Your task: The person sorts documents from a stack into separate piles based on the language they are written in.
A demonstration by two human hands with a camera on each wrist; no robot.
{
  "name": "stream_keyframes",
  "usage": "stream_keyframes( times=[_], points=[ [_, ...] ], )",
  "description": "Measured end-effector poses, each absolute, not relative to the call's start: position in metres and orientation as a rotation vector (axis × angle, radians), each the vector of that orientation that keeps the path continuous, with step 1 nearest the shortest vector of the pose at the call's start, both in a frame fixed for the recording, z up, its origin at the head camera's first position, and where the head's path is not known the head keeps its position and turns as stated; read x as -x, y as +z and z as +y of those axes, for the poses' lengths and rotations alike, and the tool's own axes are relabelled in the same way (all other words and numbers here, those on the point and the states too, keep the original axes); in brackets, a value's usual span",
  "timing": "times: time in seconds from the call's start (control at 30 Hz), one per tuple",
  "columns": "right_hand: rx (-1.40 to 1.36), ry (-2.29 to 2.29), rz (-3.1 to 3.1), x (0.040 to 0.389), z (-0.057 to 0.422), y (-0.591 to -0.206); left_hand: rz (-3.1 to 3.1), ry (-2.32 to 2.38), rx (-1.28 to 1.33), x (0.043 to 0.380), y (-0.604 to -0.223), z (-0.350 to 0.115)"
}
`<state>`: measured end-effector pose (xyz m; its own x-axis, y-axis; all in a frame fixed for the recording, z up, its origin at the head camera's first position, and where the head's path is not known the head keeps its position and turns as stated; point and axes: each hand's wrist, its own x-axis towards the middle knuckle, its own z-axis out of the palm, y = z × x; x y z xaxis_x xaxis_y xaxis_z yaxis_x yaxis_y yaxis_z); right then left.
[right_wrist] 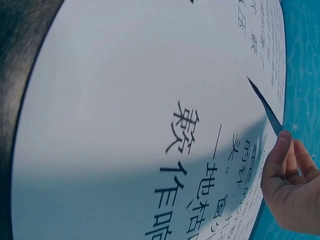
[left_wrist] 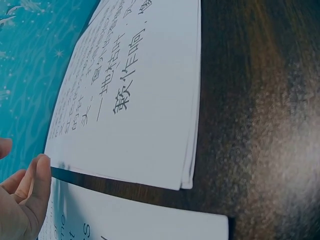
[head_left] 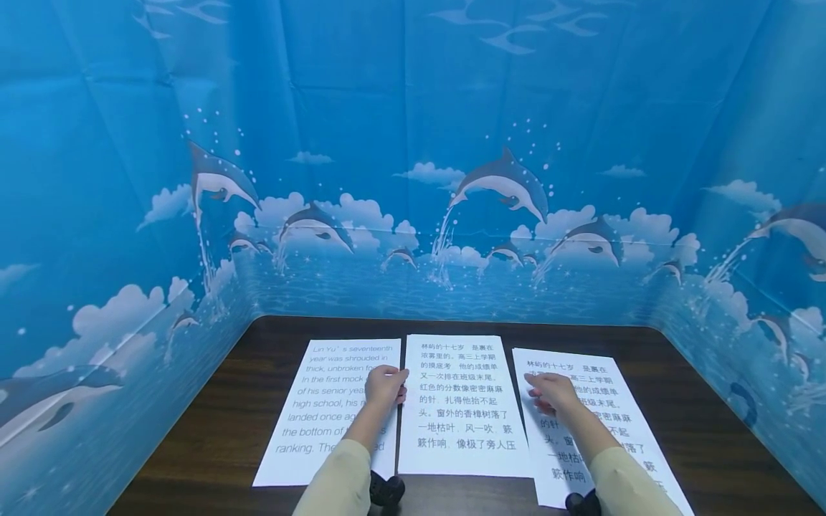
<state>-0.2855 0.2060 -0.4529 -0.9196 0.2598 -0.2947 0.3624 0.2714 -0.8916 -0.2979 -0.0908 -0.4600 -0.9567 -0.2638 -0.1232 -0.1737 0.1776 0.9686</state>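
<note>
Across a dark worktop (head_left: 206, 430) lie an English page (head_left: 325, 405), a middle Chinese page (head_left: 464, 405) and a right Chinese page (head_left: 616, 401). A person's left hand (head_left: 383, 387) is at the middle one's left edge, the right hand (head_left: 553, 394) at the right one's; I can't tell whether either grips paper.

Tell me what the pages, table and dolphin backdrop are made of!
Pages: matte paper, it seems; thin edges, no shine.
Table: perhaps wood or laminate, slightly glossy, showing dark grain.
Backdrop: maybe fabric or plastic sheet, smooth, with fold creases.
</note>
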Motion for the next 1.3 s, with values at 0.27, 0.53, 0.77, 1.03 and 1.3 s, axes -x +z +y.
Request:
stream_keyframes(
  times=[0.27, 0.53, 0.77, 1.03, 1.3],
  points=[
    [-0.614, -1.715, 2.429, 0.286, 0.201, -0.451, -2.348, -1.905, -0.495, 0.301, -0.461, -0.094],
    [-0.605, -1.701, 2.431, 0.287, 0.197, -0.451, -2.372, -1.885, -0.512, 0.303, -0.464, -0.096],
    [-0.613, -1.659, 2.449, 0.287, 0.193, -0.448, -2.4, -1.861, -0.525, 0.302, -0.464, -0.097],
    [-0.611, -1.643, 2.463, 0.291, 0.195, -0.457, -2.415, -1.863, -0.558, 0.301, -0.464, -0.097],
    [-0.63, -1.608, 2.462, 0.296, 0.192, -0.46, -2.441, -1.854, -0.547, 0.301, -0.463, -0.097]
  ],
)
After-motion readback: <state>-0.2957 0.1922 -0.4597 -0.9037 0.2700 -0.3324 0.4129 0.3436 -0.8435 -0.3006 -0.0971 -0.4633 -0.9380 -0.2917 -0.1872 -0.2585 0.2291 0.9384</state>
